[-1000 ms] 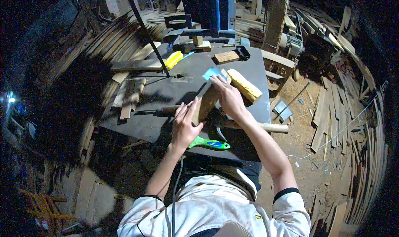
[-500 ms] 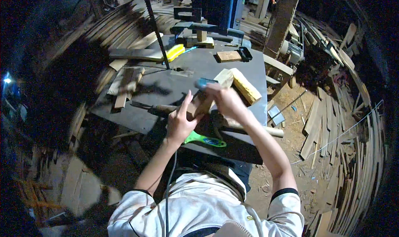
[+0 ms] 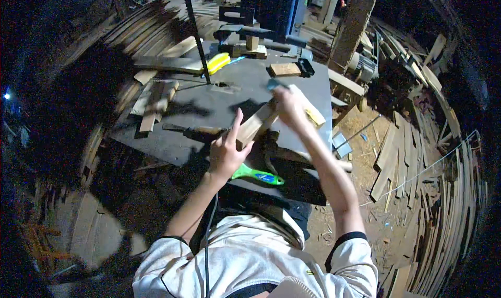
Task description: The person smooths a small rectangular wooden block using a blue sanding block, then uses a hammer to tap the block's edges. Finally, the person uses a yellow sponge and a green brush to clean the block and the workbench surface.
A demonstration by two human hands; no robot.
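A squared wooden block point(image 3: 257, 124) lies slantwise on the grey metal table point(image 3: 201, 102). My left hand point(image 3: 225, 154) holds its near end, with the index finger stretched up and the thumb against the wood. Over the far end is my right hand point(image 3: 290, 109), its fingers closed on a small blue piece point(image 3: 272, 84), blurred and too unclear to name. Just right of my left hand lies a green-handled tool point(image 3: 263, 178); its head is hidden. A pale, yellowish wood piece point(image 3: 308, 104) rests beside my right hand, partly covered by it.
An upright saw blade point(image 3: 197, 37) rises through the table. Beyond it lie a yellow-handled tool point(image 3: 218, 63), a small wooden block point(image 3: 284, 69) and a black object point(image 3: 305, 68). Wood strips point(image 3: 155, 107) sit at the left. Stacked boards point(image 3: 443, 209) line the right side.
My right hand has moved away from me along the block with the blue piece, uncovering more of the wood. My left hand stays at the near end.
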